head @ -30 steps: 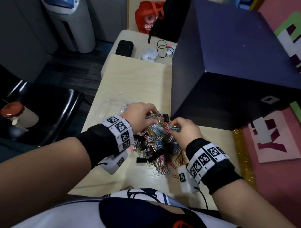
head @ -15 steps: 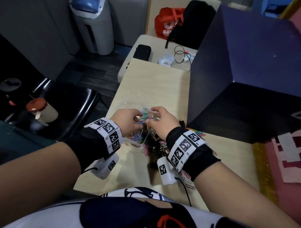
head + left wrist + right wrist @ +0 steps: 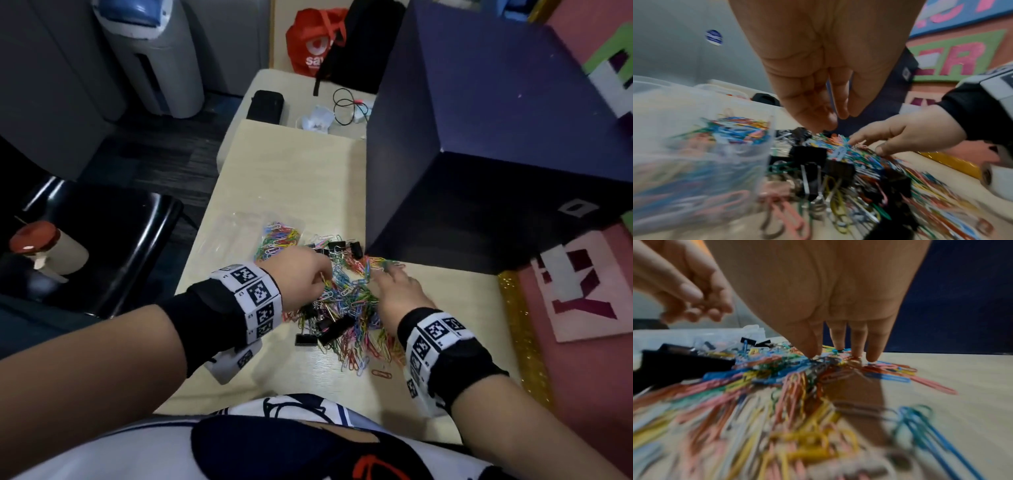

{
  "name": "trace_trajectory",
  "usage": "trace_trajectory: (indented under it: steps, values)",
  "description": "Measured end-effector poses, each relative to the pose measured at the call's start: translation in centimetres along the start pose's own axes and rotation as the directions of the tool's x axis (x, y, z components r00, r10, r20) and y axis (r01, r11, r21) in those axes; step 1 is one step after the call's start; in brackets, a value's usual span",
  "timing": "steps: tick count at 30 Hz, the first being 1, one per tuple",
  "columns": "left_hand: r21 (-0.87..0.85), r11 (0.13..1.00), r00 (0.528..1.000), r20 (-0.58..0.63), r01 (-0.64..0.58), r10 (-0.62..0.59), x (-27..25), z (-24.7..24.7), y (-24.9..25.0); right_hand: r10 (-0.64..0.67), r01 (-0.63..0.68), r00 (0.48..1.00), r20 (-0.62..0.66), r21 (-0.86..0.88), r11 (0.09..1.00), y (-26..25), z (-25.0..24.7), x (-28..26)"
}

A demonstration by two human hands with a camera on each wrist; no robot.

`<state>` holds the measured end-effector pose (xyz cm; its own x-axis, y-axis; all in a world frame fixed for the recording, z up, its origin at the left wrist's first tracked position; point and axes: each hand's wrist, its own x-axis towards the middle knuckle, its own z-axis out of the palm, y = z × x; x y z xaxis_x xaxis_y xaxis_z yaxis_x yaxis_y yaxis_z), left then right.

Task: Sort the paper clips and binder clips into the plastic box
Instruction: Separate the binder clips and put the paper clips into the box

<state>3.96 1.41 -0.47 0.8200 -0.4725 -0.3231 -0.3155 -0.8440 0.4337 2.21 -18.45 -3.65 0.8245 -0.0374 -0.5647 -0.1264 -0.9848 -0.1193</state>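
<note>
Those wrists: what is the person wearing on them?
Both forearms are bare. Each wrist carries a black fabric cuff under a white band printed with square black-and-white code markers, seen on the left hand and the right hand. A small white camera block with its own marker hangs beneath each band.

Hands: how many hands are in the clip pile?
2. The left hand is over the pile's left side, by the plastic box, pinching a paper clip. The right hand rests straight fingers on the pile's right side.
</note>
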Motion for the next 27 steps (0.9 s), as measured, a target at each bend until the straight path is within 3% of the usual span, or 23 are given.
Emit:
trace_trajectory:
  steps: [5,9,12,14,17,23,27]
  values:
    - [0.149,0.982,0.988,0.114,-0.12,0.103,1.7,2.0,2.4,-0.113,0.113,0.991,-0.07,0.002,0.994,1.6,1.5,-1.6]
    - [0.245,0.959,0.98,0.175,-0.139,0.097,3.3,3.3,3.5,0.039,-0.029,0.986,-0.163,0.065,0.997,2.9,0.4,-2.4]
    - [0.318,0.944,0.979,0.201,-0.089,0.024,4.3,3.9,4.1,0.226,-0.226,0.974,-0.003,0.057,0.973,3.6,0.0,-3.0]
    - [0.358,0.932,0.971,0.238,-0.056,-0.034,4.8,4.1,4.2,0.257,-0.264,0.96,0.113,0.059,0.963,3.6,0.8,-3.3]
    - [0.4,0.915,0.967,0.247,-0.05,-0.055,5.2,4.3,4.1,0.183,-0.195,0.977,0.111,0.105,0.975,3.1,2.1,-3.0]
    - [0.372,0.924,0.968,0.249,-0.083,-0.013,5.1,4.2,4.4,-0.025,0.044,0.995,-0.1,0.193,0.98,2.2,2.3,-2.2]
    - [0.366,0.92,0.974,0.217,-0.137,0.058,4.9,4.0,4.2,-0.056,0.078,0.99,-0.132,0.172,0.982,2.0,2.0,-1.7]
